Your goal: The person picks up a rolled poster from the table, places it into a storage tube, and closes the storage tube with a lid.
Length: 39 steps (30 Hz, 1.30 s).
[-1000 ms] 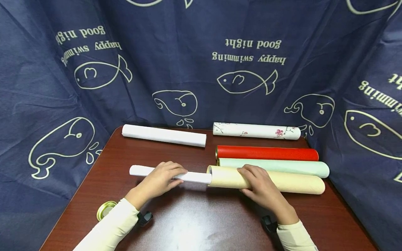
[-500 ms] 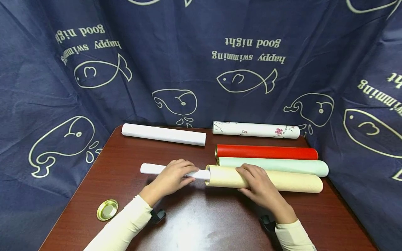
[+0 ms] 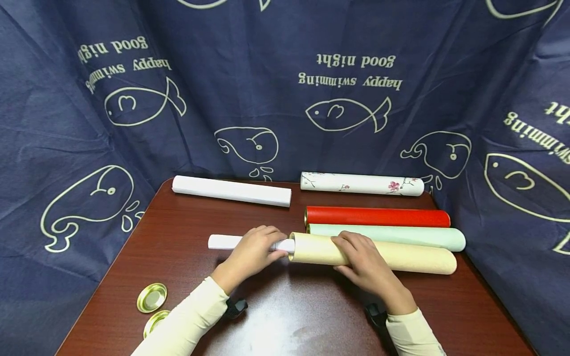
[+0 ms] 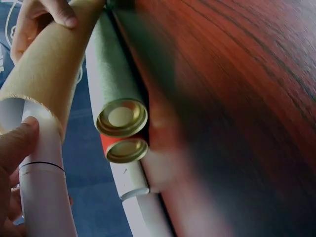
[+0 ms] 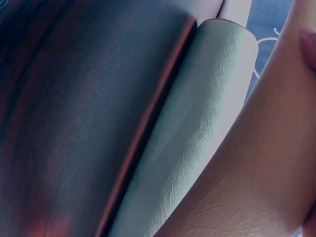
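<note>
The right end of the white paper roll (image 3: 224, 242) is hidden inside the cream tube (image 3: 396, 253). The left hand's (image 3: 254, 254) grip pinches the roll just outside the mouth; the right hand's (image 3: 365, 264) grip clasps the tube, mostly cut off in the right wrist view. From the left hand, a gold lid (image 3: 152, 297) lies at 8 o'clock, near a second lid (image 3: 156, 320) half-covered by the sleeve (image 3: 187, 316), and another paper roll (image 3: 231, 191) at 11. Toward 12 o'clock beyond the cream tube lie mint-green (image 3: 401, 233), red (image 3: 378, 216) and floral (image 3: 362, 183) tubes. The curtain's (image 3: 285, 49) upside-down writing reads "good night" and "happy swimming".
</note>
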{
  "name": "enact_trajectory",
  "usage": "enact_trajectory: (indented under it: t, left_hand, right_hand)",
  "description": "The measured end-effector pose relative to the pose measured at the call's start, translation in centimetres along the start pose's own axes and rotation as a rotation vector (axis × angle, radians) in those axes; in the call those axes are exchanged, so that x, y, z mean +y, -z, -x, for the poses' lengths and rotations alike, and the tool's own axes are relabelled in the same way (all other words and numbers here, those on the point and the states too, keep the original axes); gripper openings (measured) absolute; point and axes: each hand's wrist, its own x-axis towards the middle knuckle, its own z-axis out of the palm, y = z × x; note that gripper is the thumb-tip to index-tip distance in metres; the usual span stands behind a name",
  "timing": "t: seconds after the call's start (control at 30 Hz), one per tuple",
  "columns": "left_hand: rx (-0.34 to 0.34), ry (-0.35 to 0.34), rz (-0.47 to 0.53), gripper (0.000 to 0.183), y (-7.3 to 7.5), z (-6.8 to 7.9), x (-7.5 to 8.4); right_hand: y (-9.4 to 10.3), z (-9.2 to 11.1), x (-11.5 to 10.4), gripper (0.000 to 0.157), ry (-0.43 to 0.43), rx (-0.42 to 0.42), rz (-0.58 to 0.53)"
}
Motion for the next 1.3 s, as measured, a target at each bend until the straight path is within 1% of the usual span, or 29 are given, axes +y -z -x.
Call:
enact_trajectory:
  t: [0.23,0.3,0.37,0.53,0.63,0.73,0.8,0.9,0.97,1.07,1.3]
  left_hand:
    - [-0.064,-0.005,-0.009,0.035,-0.2,-0.5,0.9]
    - [-0.073,-0.002,-0.008,0.036,-0.2,-0.5,0.9]
    - [-0.072,0.008,-0.002,0.037,0.1,-0.2,0.7]
    - [-0.055,0.013,-0.009,0.041,1.2,1.5,-0.7]
    - [-0.041,0.013,-0.018,0.039,2.1,2.9,-1.7]
    - [-0.005,0.024,-0.012,0.035,2.8,4.2,-2.6]
    - [0.015,0.043,-0.010,0.033,3.2,5.0,-3.0]
    - [0.041,0.056,-0.010,0.034,3.3,5.6,-3.3]
    - [0.052,0.058,-0.006,0.034,3.1,5.7,-3.3]
    - [0.061,0.054,0.004,0.034,2.8,5.5,-3.0]
    - [0.031,0.029,0.005,0.034,1.9,4.0,-1.6]
  right_hand:
    - [-0.3,0.1,0.0,0.071,0.017,0.037,0.000]
    - [-0.4,0.1,0.0,0.071,0.016,0.042,0.001]
    - [-0.5,0.0,-0.1,0.071,0.014,0.042,0.002]
    - [-0.4,0.1,-0.3,0.071,-0.005,0.045,-0.001]
    - [-0.3,0.2,-0.3,0.071,-0.010,0.040,-0.003]
    - [-0.3,0.1,-0.3,0.071,-0.007,0.034,-0.005]
    - [-0.4,0.0,-0.3,0.071,-0.002,0.029,-0.009]
    - [-0.4,0.0,-0.3,0.071,0.000,0.027,-0.009]
    - [-0.5,0.0,-0.3,0.071,0.004,0.027,-0.011]
    - [-0.6,0.0,-0.3,0.071,0.012,0.027,-0.009]
    - [-0.7,0.0,-0.7,0.070,0.019,0.021,-0.017]
